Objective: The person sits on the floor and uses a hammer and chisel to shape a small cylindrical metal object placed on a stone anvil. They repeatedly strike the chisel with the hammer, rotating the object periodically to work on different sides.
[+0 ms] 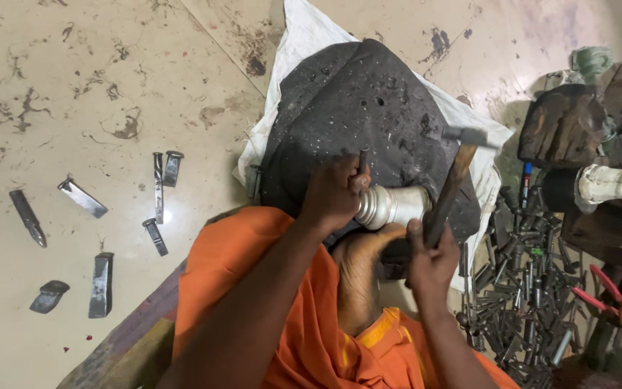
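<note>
The left hand point(334, 193) is clenched around a thin dark punch point(362, 160), whose upper end sticks up above the fingers, and it rests against the flared end of a silvery metal vessel point(391, 206). That vessel lies on its side on a dark, pitted, dome-shaped pad point(368, 101), which sits on a white cloth point(304, 36) spread over the stained floor point(73, 72). A bare foot point(361, 266) presses against the vessel from below. The right hand point(430, 263) grips the wooden handle of a hammer point(455, 180), its metal head raised above the pad to the right of the vessel. On the floor to the left lie 7 loose dark chisels point(158, 189), well apart from the pad. To the right, a heap of many small punches point(527, 288) spreads beside the orange garment point(253, 288).
</note>
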